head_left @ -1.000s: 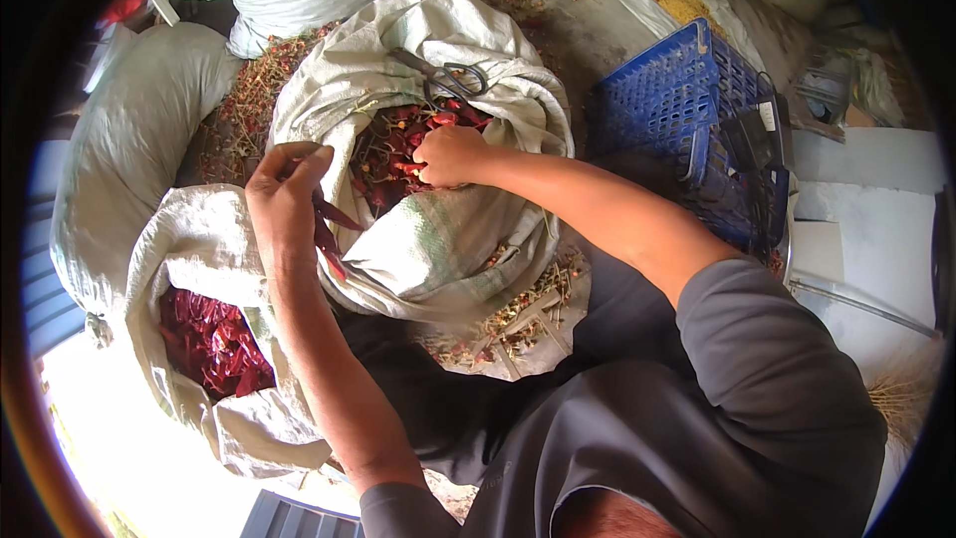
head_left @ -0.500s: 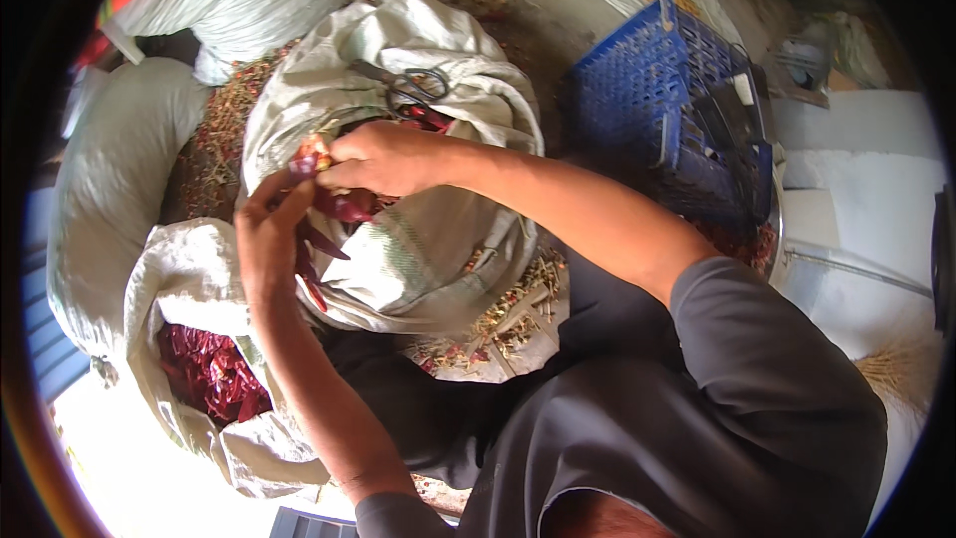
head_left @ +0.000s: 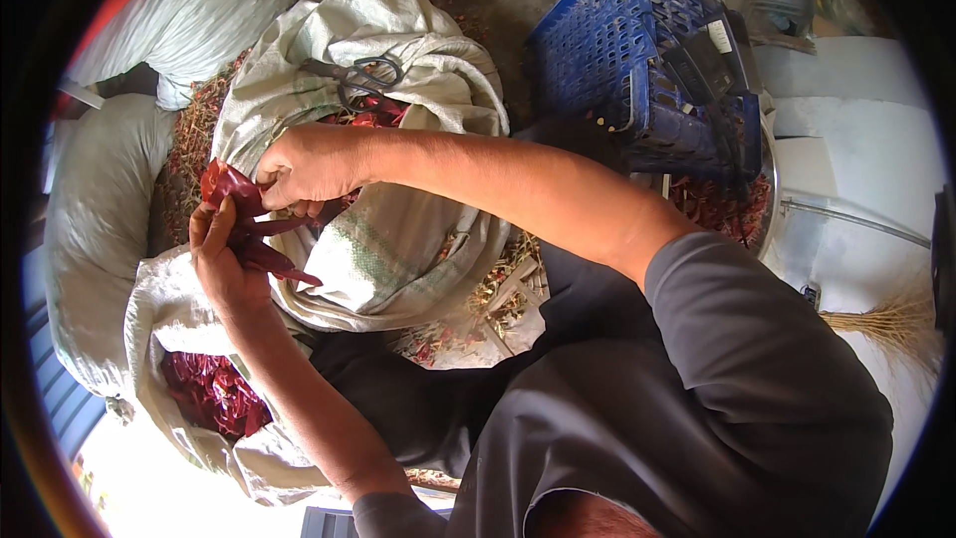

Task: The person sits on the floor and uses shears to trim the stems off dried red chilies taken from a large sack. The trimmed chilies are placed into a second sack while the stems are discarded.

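Left hand: my left hand (head_left: 221, 259) is closed round a bunch of dried red chillies (head_left: 244, 229).
Right hand: my right hand (head_left: 311, 167) pinches the top chilli.
Chillies: held over the near rim of the open white sack (head_left: 398, 259).
Scissors: scissors (head_left: 360, 80) lie on the sack's far rim.

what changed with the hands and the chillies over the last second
The right hand came out of the open white woven sack and moved left to meet the left hand, which rose a little. Both hands now hold a bunch of dried red chillies. The grey metal scissors on the sack's folded rim, the blue plastic crate and the lower sack of chillies stayed put.
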`<move>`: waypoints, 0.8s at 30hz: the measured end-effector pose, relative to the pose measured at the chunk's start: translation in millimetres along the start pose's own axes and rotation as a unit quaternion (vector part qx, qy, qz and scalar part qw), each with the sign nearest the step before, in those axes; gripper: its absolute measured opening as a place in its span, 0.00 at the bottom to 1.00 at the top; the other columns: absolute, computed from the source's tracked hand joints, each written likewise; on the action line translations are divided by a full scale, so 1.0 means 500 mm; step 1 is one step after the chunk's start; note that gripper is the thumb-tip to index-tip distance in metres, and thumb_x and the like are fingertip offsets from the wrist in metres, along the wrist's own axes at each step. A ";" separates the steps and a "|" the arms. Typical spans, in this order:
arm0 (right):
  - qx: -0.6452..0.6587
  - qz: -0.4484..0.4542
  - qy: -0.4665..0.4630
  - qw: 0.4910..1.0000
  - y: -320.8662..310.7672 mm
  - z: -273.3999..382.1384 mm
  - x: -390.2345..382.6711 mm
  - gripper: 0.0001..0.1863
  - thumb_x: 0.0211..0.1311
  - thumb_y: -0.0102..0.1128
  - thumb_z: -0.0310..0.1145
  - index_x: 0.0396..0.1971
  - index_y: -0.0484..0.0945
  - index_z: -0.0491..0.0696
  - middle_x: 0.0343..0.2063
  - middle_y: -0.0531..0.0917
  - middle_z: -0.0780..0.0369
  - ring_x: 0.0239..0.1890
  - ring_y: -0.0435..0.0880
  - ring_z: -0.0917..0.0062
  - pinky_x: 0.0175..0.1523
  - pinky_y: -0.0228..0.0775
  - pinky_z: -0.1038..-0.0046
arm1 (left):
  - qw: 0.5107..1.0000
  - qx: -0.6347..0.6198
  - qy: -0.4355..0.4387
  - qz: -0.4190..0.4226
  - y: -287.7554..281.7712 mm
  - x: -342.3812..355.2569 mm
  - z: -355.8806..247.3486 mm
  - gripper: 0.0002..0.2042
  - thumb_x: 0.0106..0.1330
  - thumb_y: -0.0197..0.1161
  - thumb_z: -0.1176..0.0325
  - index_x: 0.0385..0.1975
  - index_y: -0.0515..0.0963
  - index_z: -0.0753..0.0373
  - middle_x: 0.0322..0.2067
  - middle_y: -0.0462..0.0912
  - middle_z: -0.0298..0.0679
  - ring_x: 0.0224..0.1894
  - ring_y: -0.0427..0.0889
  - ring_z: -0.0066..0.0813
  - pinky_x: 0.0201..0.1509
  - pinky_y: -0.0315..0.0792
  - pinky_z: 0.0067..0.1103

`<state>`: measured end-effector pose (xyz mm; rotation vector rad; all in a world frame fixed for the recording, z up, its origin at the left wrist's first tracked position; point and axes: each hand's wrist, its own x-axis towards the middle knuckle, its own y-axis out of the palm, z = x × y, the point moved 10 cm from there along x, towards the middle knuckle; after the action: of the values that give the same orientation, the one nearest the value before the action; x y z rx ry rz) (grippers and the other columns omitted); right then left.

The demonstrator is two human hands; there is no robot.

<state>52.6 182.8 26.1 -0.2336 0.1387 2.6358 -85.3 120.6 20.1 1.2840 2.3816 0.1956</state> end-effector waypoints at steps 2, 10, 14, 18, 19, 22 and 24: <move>-0.010 0.012 -0.011 1.000 0.000 -0.003 0.006 0.14 0.61 0.64 0.34 0.38 0.80 0.37 0.27 0.83 0.61 0.27 0.83 0.81 0.31 0.79 0.78 | 1.000 -0.007 0.001 0.007 -0.008 0.003 -0.005 0.06 0.66 0.58 0.77 0.40 0.74 0.62 0.33 0.82 0.36 0.33 0.82 0.25 0.34 0.76 0.20; -0.651 -0.168 -0.076 0.737 -0.037 0.016 -0.020 0.09 0.52 0.56 0.24 0.32 0.84 0.46 0.31 0.85 0.54 0.35 0.86 0.60 0.40 0.75 0.57 | 0.999 -0.005 0.047 0.016 -0.079 0.022 -0.045 0.09 0.68 0.60 0.71 0.46 0.76 0.62 0.34 0.83 0.34 0.30 0.85 0.27 0.25 0.77 0.21; -0.574 -0.046 0.021 0.817 -0.021 -0.091 0.067 0.11 0.50 0.58 0.25 0.34 0.84 0.49 0.32 0.85 0.58 0.38 0.86 0.61 0.38 0.77 0.59 | 0.998 -0.010 0.055 0.017 -0.070 0.008 -0.067 0.08 0.67 0.62 0.71 0.44 0.79 0.62 0.32 0.82 0.32 0.30 0.84 0.25 0.26 0.76 0.19; -0.613 0.037 -0.038 0.788 0.023 -0.247 0.082 0.09 0.52 0.56 0.27 0.34 0.83 0.49 0.31 0.85 0.57 0.36 0.86 0.61 0.37 0.78 0.60 | 0.998 0.001 0.053 0.029 -0.068 0.010 -0.072 0.10 0.66 0.61 0.75 0.46 0.79 0.65 0.34 0.83 0.35 0.33 0.83 0.24 0.34 0.79 0.18; -0.621 0.015 -0.058 0.782 0.024 -0.276 0.073 0.07 0.53 0.56 0.28 0.30 0.83 0.49 0.30 0.85 0.57 0.35 0.86 0.61 0.36 0.78 0.60 | 0.999 0.015 0.047 -0.001 -0.048 -0.004 -0.072 0.10 0.66 0.60 0.75 0.46 0.79 0.66 0.35 0.83 0.36 0.33 0.83 0.23 0.35 0.78 0.17; -0.633 0.022 -0.062 0.772 0.046 -0.262 0.085 0.06 0.52 0.57 0.29 0.27 0.83 0.49 0.29 0.85 0.57 0.34 0.86 0.61 0.35 0.78 0.60 | 0.998 0.049 0.048 -0.014 -0.057 -0.014 -0.082 0.11 0.66 0.59 0.78 0.47 0.78 0.68 0.37 0.84 0.40 0.31 0.80 0.21 0.37 0.76 0.16; -0.610 -0.005 -0.063 0.790 0.031 -0.237 0.081 0.06 0.52 0.56 0.29 0.25 0.83 0.49 0.28 0.85 0.58 0.33 0.86 0.62 0.35 0.77 0.61 | 0.994 0.085 0.057 0.031 -0.046 -0.020 -0.093 0.11 0.65 0.59 0.78 0.47 0.78 0.68 0.37 0.83 0.40 0.31 0.80 0.21 0.37 0.76 0.16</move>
<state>26.7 171.1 -96.7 -0.4484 -1.6222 2.2929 -118.1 103.2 57.8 1.4618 2.5016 0.0884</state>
